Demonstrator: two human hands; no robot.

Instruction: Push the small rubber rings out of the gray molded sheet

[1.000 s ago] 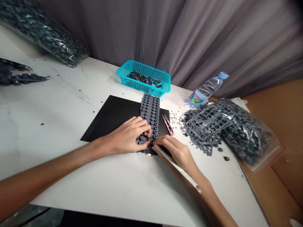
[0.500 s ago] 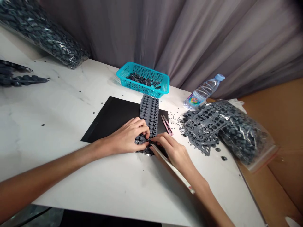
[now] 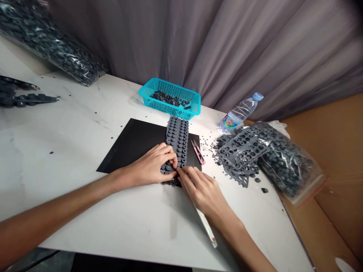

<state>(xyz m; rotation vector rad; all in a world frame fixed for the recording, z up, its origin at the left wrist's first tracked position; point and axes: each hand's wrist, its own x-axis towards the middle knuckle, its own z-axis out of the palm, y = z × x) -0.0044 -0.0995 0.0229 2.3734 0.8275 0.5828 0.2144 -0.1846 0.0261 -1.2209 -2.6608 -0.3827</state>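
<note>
Head cam: my L fingers [image 3: 168, 150] curl, part-open, on the grey knobbed strip [image 3: 177, 135], can't tell if gripping; R fingers [image 3: 193, 175] closed round a white-handled tool [image 3: 204, 223], tip hidden.

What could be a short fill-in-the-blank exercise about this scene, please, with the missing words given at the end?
1. The right hand holds a tool with a ____ handle.
2. The left hand touches the grey sheet, which lies partly on a ____ mat.
3. In the picture, the snips lie to the ____ of the grey sheet.
4. Behind the basket hangs a ____.

Missing words: white; black; right; curtain.
</note>
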